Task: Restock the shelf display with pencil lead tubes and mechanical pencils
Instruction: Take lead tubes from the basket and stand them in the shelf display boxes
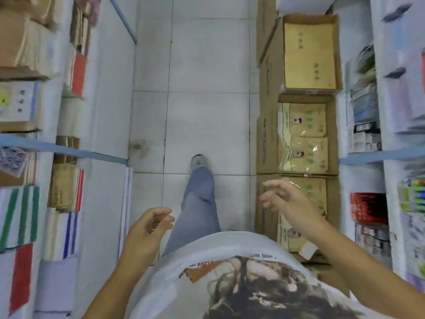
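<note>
Narrow aisle, pale tiled floor (207, 65), with left shelving (57, 148) and right shelving (377, 155) on either side, both loaded with blurred stationery stock. 3 open cartons (308, 54) stand in a row on the floor against the right shelving, holding tan packets.

The left hand (147, 229) hangs in front of the torso, fingers loosely curled, grasping nothing. The right hand (282, 199) is raised over the nearest carton, fingers relaxed and spread, also empty. 1 foot (199, 162) is set forward on the tiles.

Pencil lead tubes and mechanical pencils cannot be identified anywhere. Bright stick-like items (412, 199) on the right shelving are too blurred to name.

Assessment: this is the transit step, and no restocking is in progress. The next move calls for locating the supply and taking it in hand.
</note>
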